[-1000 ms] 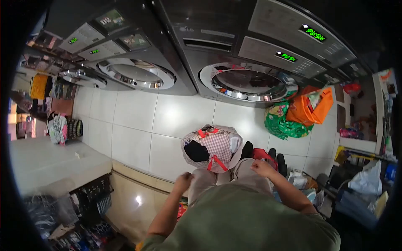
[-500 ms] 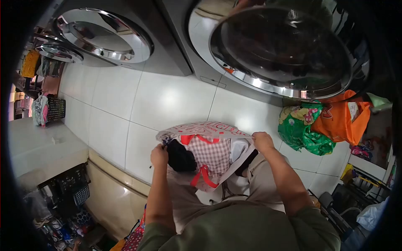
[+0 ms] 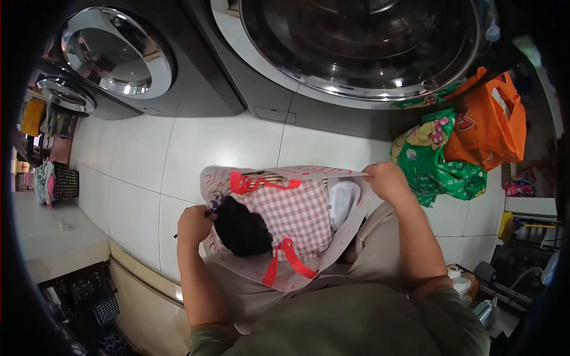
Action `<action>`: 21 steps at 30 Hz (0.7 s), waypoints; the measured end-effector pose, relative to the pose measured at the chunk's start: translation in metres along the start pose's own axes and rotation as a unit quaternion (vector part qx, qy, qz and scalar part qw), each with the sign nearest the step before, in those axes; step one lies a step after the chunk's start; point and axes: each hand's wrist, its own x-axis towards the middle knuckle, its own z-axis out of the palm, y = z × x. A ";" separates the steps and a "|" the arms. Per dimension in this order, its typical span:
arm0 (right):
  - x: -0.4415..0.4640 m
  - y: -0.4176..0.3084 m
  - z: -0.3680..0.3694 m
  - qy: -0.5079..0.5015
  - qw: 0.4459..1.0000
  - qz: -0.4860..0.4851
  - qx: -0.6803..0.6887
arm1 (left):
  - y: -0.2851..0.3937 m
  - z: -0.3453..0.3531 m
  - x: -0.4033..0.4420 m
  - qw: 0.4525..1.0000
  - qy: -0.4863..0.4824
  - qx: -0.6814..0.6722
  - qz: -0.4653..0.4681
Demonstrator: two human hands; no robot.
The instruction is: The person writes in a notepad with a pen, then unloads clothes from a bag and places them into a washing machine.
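Observation:
A pale bag (image 3: 339,243) with red printing and red handles stands open in front of my legs. Inside it lie a pink-and-white checked cloth (image 3: 297,216), a black cloth (image 3: 240,228) on the left and a white item (image 3: 343,202) on the right. My left hand (image 3: 196,224) is closed on the bag's left rim, beside the black cloth; a thin dark object sticks out near the fingers. The right rim is pinched in my right hand (image 3: 386,180), level with the white item.
A large round washer door (image 3: 356,47) is ahead, with another machine door (image 3: 119,53) to the left. Green bag (image 3: 424,154) and orange bag (image 3: 490,121) stand at the right. A black basket (image 3: 66,181) is far left, beyond a low counter (image 3: 53,228).
Both hands have come from above my knees to the bag's rim and taken hold of it. The bag is spread wider and appears nearer, and the view has moved closer to the washers.

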 end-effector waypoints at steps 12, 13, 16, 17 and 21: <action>-0.077 -0.108 -0.021 0.150 0.903 -0.160 0.368 | 0.075 -0.086 -0.103 0.775 0.149 -0.560 0.252; -0.094 -0.124 -0.023 0.125 0.885 -0.210 0.396 | 0.109 -0.081 -0.111 0.767 0.161 -0.525 0.331; -0.125 -0.139 -0.024 0.150 0.826 -0.338 0.425 | 0.182 -0.078 -0.126 0.790 0.163 -0.338 0.484; -0.130 -0.135 -0.028 0.191 0.833 -0.332 0.399 | 0.198 -0.083 -0.130 0.794 0.180 -0.297 0.499; -0.132 -0.074 -0.041 0.170 0.744 -0.154 0.628 | 0.247 -0.096 -0.119 0.758 0.206 -0.263 0.559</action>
